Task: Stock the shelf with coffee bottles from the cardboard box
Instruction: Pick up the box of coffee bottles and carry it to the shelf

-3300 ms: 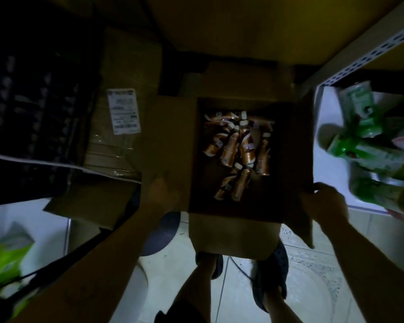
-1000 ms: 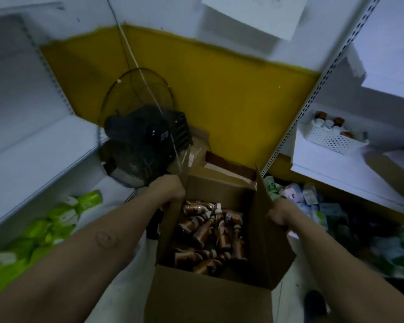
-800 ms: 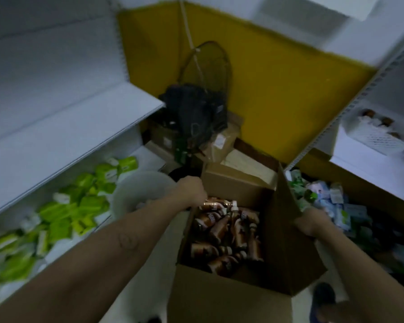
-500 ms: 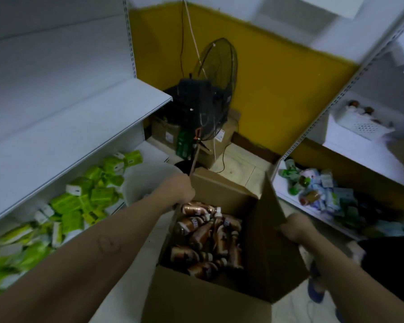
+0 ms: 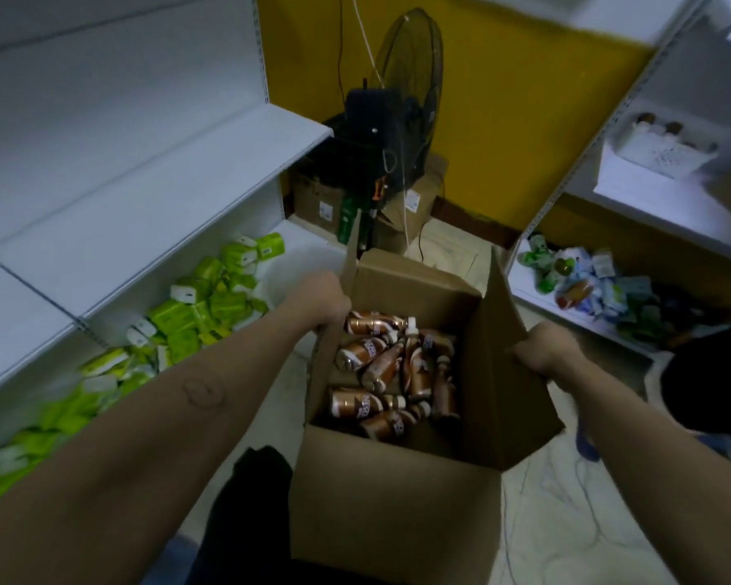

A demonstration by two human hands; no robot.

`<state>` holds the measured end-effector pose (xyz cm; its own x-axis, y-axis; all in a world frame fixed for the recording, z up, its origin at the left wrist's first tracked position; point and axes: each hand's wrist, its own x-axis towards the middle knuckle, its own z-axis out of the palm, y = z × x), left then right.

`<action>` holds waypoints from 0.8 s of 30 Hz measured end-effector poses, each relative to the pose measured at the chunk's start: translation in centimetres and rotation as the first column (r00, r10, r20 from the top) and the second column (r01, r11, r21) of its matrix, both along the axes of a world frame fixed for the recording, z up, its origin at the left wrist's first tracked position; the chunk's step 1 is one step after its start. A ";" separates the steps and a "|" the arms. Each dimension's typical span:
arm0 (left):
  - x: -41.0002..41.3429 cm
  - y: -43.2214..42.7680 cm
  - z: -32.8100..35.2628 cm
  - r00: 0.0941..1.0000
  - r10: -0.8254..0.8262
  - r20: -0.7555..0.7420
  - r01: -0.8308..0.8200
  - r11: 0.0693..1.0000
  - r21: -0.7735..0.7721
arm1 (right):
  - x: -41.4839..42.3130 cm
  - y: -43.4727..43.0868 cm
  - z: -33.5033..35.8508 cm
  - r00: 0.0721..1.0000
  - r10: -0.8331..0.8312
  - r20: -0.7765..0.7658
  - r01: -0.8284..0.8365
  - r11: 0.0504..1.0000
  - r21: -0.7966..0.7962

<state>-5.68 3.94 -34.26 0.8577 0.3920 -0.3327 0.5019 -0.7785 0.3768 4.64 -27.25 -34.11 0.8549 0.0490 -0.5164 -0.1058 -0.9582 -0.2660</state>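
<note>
Cardboard box (image 5: 397, 500) is held open-topped between two shelving units, its left wall gripped at the rim by the left hand (image 5: 321, 301) and its upright right flap clasped by the right hand (image 5: 545, 348), fingers curled over each edge. Coffee bottles (image 5: 393, 369) are heaped on their sides inside it. Green packets (image 5: 195, 306) are piled beneath the white shelf board (image 5: 165, 175), near the box's left edge. Pale floor (image 5: 448, 242) is seen between the box's far wall and the fan (image 5: 410, 78).
</note>
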 end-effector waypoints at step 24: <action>-2.1 14.0 -36.5 0.944 -0.281 -0.175 0.253 0.953 -0.167 | -21.8 14.1 -34.6 0.708 -0.706 0.005 0.700 0.701 -0.134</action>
<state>-7.83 17.96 -70.81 0.8371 0.0947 -0.5388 0.3575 -0.8403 0.4077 -17.18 -13.17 -68.70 0.5925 -0.6200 -0.5143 -0.7700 -0.6235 -0.1355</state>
